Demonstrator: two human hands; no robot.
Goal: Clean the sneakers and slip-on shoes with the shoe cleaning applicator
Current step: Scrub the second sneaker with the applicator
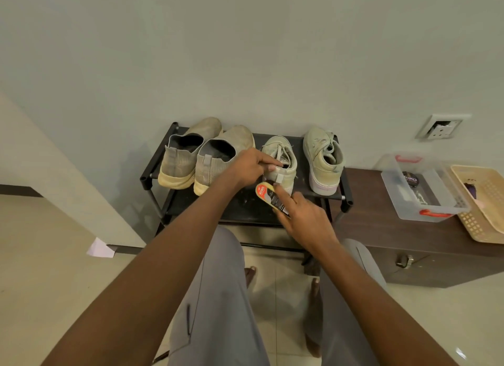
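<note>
Two grey slip-on shoes (188,155) and two pale laced sneakers stand heels toward me on a black shoe rack (245,204). My left hand (249,168) grips the heel collar of the left sneaker (283,161), index finger stretched along its opening. My right hand (305,218) holds the flat shoe cleaning applicator (268,196), its index finger laid along it, the applicator's end against that sneaker's heel. The right sneaker (324,161) stands untouched beside it.
A dark wooden cabinet (409,243) stands right of the rack, carrying a clear plastic box (422,191) with red clips and a cream basket (482,202). A wall socket (441,128) sits above. My legs and bare feet are below the rack on tiled floor.
</note>
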